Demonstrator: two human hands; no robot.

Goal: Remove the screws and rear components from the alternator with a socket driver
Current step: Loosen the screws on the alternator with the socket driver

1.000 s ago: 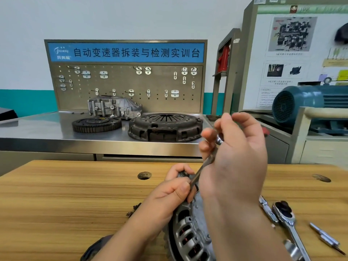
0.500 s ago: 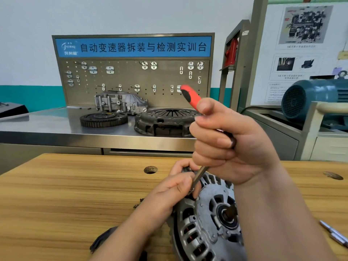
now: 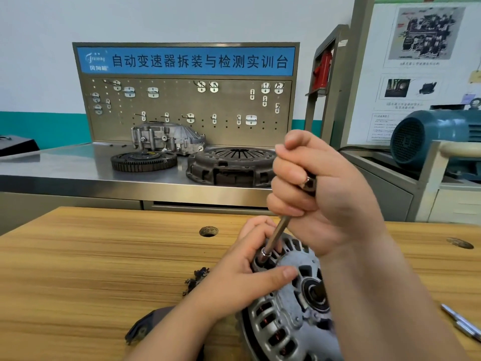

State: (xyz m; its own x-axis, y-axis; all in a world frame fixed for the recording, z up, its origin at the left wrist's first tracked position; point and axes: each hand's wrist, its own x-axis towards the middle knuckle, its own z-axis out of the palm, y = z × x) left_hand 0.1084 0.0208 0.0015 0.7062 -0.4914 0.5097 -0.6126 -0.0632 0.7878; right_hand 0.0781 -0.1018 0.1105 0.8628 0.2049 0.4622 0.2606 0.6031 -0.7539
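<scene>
The grey alternator (image 3: 283, 324) lies on the wooden table (image 3: 91, 277) at the bottom centre, its slotted end housing facing up with copper windings showing. My left hand (image 3: 244, 272) grips the alternator's upper left edge, thumb laid across the housing. My right hand (image 3: 320, 194) is wrapped around the handle of the socket driver (image 3: 277, 235), hiding the handle. The steel shaft slants down-left, and its socket tip sits on the housing rim between my left fingers. The screw under the tip is hidden.
A dark removed part (image 3: 195, 278) and a black cover (image 3: 145, 329) lie left of the alternator. Two metal bits (image 3: 463, 323) lie at the right edge. A round hole (image 3: 208, 231) is in the table. Behind stand a steel bench with clutch parts (image 3: 231, 165) and a blue motor (image 3: 437, 136).
My right hand shifted from pinching the shaft to a full grip on the driver's handle, covering its red end. The left thumb moved onto the housing. The view tilted downward.
</scene>
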